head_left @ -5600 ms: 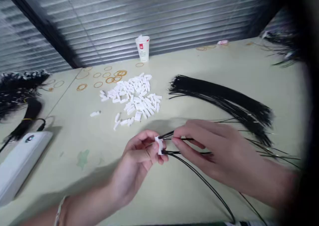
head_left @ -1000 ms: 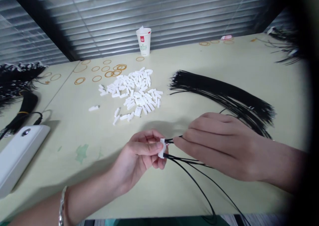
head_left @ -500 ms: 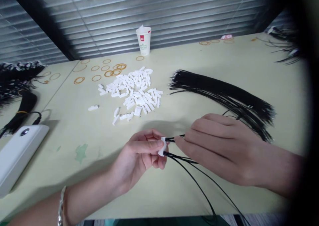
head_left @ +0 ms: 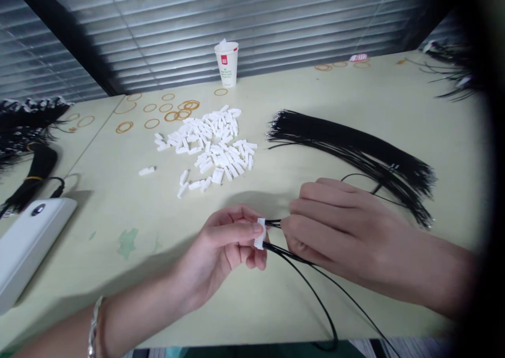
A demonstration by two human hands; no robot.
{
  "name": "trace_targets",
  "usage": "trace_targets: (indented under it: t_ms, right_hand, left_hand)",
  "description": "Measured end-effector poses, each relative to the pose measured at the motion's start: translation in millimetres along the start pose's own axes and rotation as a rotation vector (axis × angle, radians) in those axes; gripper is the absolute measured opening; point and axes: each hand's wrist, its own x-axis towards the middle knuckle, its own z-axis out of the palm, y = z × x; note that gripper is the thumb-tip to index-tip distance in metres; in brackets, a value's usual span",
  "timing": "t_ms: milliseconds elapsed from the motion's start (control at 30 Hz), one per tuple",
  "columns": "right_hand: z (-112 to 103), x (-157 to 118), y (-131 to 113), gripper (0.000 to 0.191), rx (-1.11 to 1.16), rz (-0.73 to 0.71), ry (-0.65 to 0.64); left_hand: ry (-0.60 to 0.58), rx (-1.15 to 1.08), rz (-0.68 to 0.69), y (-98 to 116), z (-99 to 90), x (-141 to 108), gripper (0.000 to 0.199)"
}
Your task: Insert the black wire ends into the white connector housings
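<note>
Between the thumb and fingers of my left hand (head_left: 232,242) is a white plastic connector housing (head_left: 260,234), held low over the table. Several black wires (head_left: 292,256) run out of its right side in an upper and a lower group, and some loop down past the table's front edge. My right hand (head_left: 335,231) is closed around the upper wires just right of the housing; its fingertips are mostly hidden behind the back of the hand. Farther back lies a pile of loose white connector housings (head_left: 215,131).
A thick bundle of cut black wires (head_left: 347,147) lies behind my right hand. Rubber bands (head_left: 183,110) and a paper cup (head_left: 226,66) are at the back. At left are a white power bank (head_left: 35,247) and more bundled wires (head_left: 37,168).
My right hand has shifted slightly left, nearer the housing, and its fingers have curled in tighter on the wires. My left hand with the housing has barely moved.
</note>
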Motion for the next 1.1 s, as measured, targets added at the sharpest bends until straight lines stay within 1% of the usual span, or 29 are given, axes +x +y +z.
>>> trace_targets:
  t_ms: [133, 367, 567, 767, 967, 1100]
  right_hand:
    - [1, -1, -1, 0.017, 0.016, 0.014, -0.017]
    - [3, -1, -3, 0.018, -0.004, -0.002, 0.01]
    - [5, -6, 1, 0.009, 0.096, 0.037, -0.011]
    - [6, -5, 1, 0.012, 0.137, 0.04, -0.021]
    - [9, -8, 0, 0.012, 0.175, 0.041, -0.06]
    - [13, -6, 1, 0.013, 0.175, 0.04, -0.014]
  left_hand:
    - [0.023, 0.04, 0.004, 0, 1.0, -1, 0.006]
    - [0.026, 0.096, 0.023, 0, -0.4, 0, 0.004]
    - [0.04, 0.11, 0.013, 0, -1.0, -2, 0.003]
    - [0.046, 0.124, 0.019, 1, -2.0, 0, 0.006]
    - [0.037, 0.135, 0.021, 0, -4.9, 2, 0.009]
    - [0.051, 0.131, 0.031, 1, -4.4, 4, 0.009]
